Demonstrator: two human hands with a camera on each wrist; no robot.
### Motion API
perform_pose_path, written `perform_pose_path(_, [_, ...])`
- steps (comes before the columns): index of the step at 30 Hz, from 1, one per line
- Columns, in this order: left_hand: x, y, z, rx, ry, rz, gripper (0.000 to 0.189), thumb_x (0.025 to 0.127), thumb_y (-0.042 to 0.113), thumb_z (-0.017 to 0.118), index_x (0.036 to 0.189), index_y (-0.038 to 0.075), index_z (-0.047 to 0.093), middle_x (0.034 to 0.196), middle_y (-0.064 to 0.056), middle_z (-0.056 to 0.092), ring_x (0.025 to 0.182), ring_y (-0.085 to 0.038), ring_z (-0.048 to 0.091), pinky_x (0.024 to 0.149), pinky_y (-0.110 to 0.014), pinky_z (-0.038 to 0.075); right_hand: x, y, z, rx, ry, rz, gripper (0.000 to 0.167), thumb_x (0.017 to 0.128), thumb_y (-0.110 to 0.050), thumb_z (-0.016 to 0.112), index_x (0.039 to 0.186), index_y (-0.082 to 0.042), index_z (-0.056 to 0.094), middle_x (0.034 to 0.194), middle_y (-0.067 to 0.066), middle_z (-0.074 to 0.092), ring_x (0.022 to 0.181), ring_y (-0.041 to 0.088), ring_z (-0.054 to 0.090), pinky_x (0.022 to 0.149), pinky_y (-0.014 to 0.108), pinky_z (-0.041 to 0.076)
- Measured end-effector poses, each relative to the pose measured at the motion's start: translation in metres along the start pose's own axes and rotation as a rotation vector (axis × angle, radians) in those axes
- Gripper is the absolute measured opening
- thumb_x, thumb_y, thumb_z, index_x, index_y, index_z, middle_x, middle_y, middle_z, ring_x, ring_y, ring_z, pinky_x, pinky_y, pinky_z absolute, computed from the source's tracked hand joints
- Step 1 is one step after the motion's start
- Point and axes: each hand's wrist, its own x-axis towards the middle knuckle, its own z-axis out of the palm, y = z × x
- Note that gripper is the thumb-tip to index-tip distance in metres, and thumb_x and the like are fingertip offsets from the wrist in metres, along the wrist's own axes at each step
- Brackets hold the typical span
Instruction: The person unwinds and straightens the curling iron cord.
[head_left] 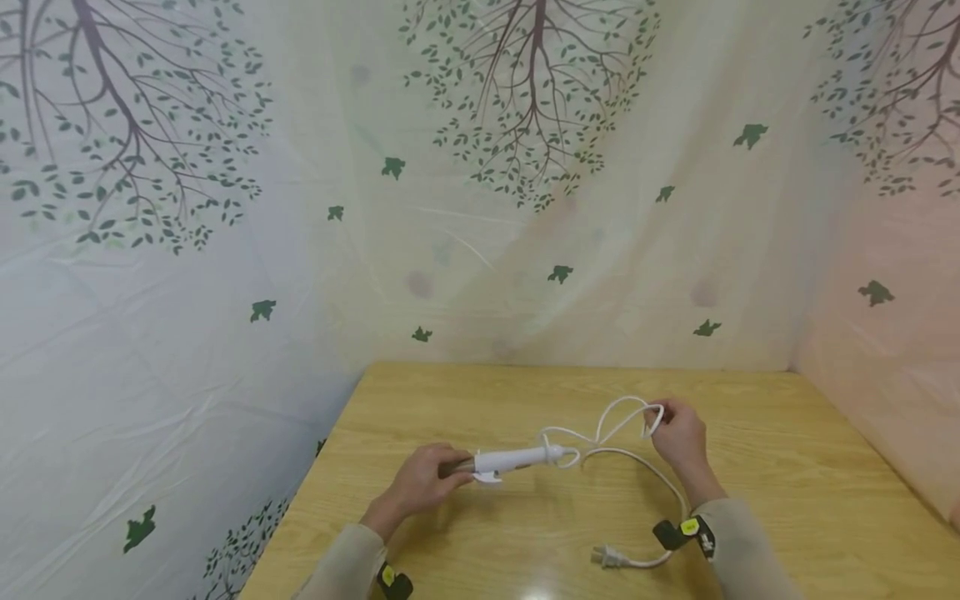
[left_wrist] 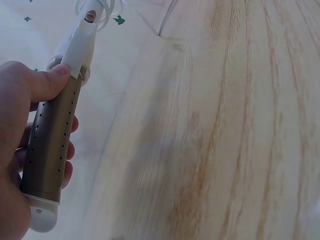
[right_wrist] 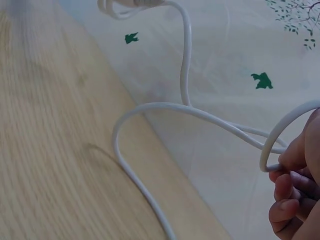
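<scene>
A white-handled curling iron [head_left: 513, 460] is held over the wooden table, its handle pointing right. My left hand [head_left: 423, 479] grips it by the brown barrel. In the left wrist view the barrel [left_wrist: 52, 135] shows rows of small holes and a white end cap, with my thumb up against the white clip lever [left_wrist: 79, 47]. White cord [right_wrist: 186, 55] runs in loops from the handle's end to my right hand [head_left: 681, 435], which pinches a loop of it between thumb and fingers. The two-pronged plug [head_left: 609, 557] lies on the table near the right forearm.
The wooden table [head_left: 795, 467] reaches back to a hanging pale curtain [head_left: 480, 275] printed with trees and green leaves. Similar sheeting hangs at the left and right sides. Dark straps with yellow labels sit on both wrists.
</scene>
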Motion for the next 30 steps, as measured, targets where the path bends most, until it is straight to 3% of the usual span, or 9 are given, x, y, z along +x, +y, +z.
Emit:
perform_pose_path(7, [-0.002, -0.001, -0.001, -0.016, 0.021, 0.016, 0.03, 0.087, 0.034, 0.072, 0.111, 0.017, 0.072, 0.093, 0.008, 0.069, 0.077, -0.001, 0.057, 0.07, -0.022, 0.047, -0.003, 0.017, 0.001, -0.055, -0.077, 0.024, 0.022, 0.09, -0.01, 0.058, 0.1, 0.009, 0.063, 0.086, 0.02, 0.066, 0.079, 0.031, 0.061, 0.065, 0.032, 0.044])
perform_pose_path(15, [-0.002, -0.003, -0.005, -0.02, 0.062, 0.011, 0.031, 0.087, 0.034, 0.072, 0.112, 0.015, 0.072, 0.095, 0.006, 0.07, 0.079, -0.003, 0.059, 0.071, -0.022, 0.048, -0.007, 0.034, 0.001, -0.055, -0.134, 0.067, 0.021, 0.09, -0.011, 0.058, 0.099, 0.007, 0.064, 0.083, 0.015, 0.066, 0.077, 0.026, 0.059, 0.065, 0.031, 0.043])
perform_pose_path(24, [-0.001, -0.004, -0.004, -0.026, 0.096, 0.013, 0.031, 0.087, 0.033, 0.073, 0.11, 0.014, 0.073, 0.096, 0.003, 0.071, 0.081, -0.006, 0.062, 0.072, -0.024, 0.05, -0.012, 0.04, -0.004, -0.061, -0.216, 0.169, 0.02, 0.089, -0.01, 0.057, 0.102, 0.005, 0.063, 0.086, 0.012, 0.062, 0.079, 0.026, 0.055, 0.065, 0.031, 0.039])
perform_pose_path(30, [-0.002, -0.006, -0.004, -0.027, 0.122, 0.005, 0.031, 0.086, 0.036, 0.073, 0.108, 0.014, 0.074, 0.096, 0.004, 0.072, 0.081, -0.007, 0.063, 0.07, -0.024, 0.049, -0.014, 0.047, -0.003, -0.088, -0.231, 0.174, 0.02, 0.086, -0.008, 0.057, 0.101, 0.003, 0.064, 0.085, 0.011, 0.063, 0.077, 0.026, 0.056, 0.064, 0.03, 0.04])
